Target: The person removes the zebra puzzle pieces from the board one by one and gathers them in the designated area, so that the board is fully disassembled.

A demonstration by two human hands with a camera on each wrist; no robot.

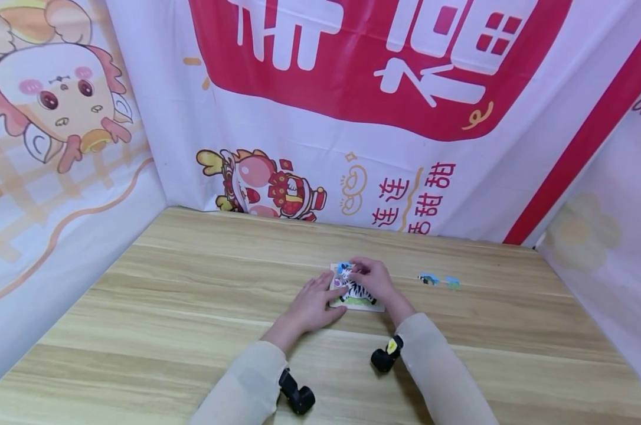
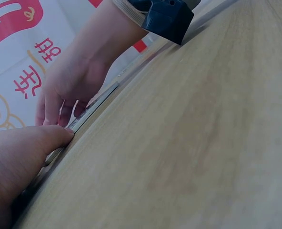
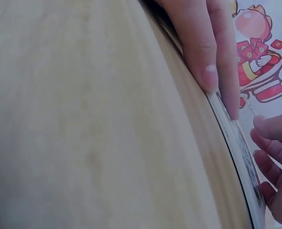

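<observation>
A small flat jigsaw puzzle with a zebra picture lies on the wooden table. My left hand rests at its left side with fingers fairly straight, index finger and thumb touching the board's edge. Over the upper part of the puzzle, my right hand has its fingers curled. In the right wrist view a thin puzzle piece stands tilted at the right thumb's tip, pinched there above the board; its picture is hard to make out. The right hand covers the puzzle's upper right corner in the head view.
Two loose puzzle pieces, a dark-and-blue one and a blue-green one, lie on the wooden table to the right of the board. A printed cloth backdrop stands along the table's back edge, with cloth at both sides.
</observation>
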